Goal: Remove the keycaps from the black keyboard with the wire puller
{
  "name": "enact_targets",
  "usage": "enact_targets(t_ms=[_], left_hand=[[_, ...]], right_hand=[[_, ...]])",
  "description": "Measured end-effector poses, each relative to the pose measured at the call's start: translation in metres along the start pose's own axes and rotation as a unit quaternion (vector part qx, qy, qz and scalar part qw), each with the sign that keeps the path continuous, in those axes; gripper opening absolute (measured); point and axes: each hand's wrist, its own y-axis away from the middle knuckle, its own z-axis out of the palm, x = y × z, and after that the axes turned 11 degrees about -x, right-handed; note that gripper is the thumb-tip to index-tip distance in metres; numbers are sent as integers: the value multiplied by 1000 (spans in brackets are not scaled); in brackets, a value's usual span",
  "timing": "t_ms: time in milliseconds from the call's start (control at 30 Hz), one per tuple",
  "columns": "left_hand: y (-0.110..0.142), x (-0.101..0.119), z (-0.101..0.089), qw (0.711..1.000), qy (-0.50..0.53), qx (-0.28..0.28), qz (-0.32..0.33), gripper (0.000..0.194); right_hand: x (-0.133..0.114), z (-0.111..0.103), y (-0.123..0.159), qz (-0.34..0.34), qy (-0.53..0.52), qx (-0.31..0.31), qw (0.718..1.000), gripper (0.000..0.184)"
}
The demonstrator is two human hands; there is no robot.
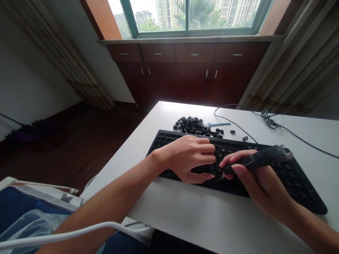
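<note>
A long, dark, frayed-ended tool (263, 157) is gripped by the right hand (262, 183) over the black plastic keyboard (293, 183), its narrow end aimed leftward at the loosely parted left hand (189, 158)

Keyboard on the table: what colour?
Black keyboard, best seen in the head view.

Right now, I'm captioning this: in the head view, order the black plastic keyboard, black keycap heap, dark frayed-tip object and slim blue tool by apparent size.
1. Black plastic keyboard
2. Black keycap heap and dark frayed-tip object: unsure, the latter is nearer
3. Slim blue tool
</note>
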Motion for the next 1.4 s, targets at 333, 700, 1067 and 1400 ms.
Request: enact_targets(t_ms=[333,700,1067,1400], left_hand=[[2,0,0,1000,-12,15,-3,9],[11,-11,-8,997,14,-17,-70,16],[-4,8,3,987,142,-24,-74,101],[-12,26,11,987,142,-1,-76,62]], right_hand=[[-4,2,-17,-3,52,-11,999,8],[-7,10,-36,-93,154,-5,984,6],[-13,30,-31,-76,-86,17,993,16],[-30,46,-43,-8,-369,-14,929,14]])
